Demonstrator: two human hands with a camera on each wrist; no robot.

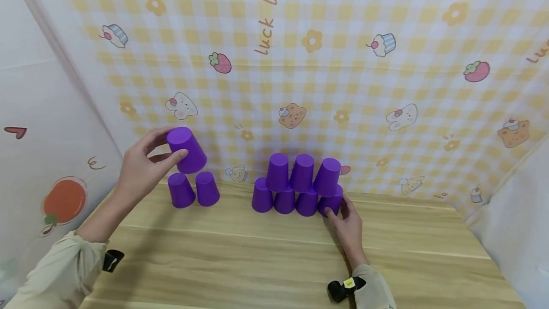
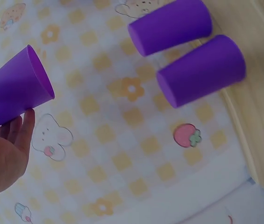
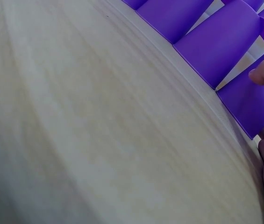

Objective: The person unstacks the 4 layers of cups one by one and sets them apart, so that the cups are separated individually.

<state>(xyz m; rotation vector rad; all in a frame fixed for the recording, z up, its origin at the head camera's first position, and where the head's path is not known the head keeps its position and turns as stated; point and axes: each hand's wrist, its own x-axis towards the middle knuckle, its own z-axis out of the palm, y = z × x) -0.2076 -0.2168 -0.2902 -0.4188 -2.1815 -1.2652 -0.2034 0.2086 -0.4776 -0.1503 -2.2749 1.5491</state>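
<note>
My left hand (image 1: 141, 170) holds a purple cup (image 1: 188, 150) upside down in the air, thumb on the near side and fingers around the far side. Below it, two more upside-down cups, a left one (image 1: 181, 191) and a right one (image 1: 208, 190), stand side by side on the table. To the right is a two-tier stack: several inverted cups in the bottom row, three in the upper row (image 1: 302, 173). My right hand (image 1: 349, 228) grips the rightmost bottom cup (image 3: 244, 100), its thumb on the front and its fingers at the right side.
The wooden table (image 1: 240, 261) ends at a yellow checked cloth backdrop (image 1: 257, 89) close behind the cups. White cloth (image 1: 47, 85) hangs at the left side, and more of it (image 1: 523, 194) at the right. A dark wrist device (image 1: 343, 289) sits at the right sleeve.
</note>
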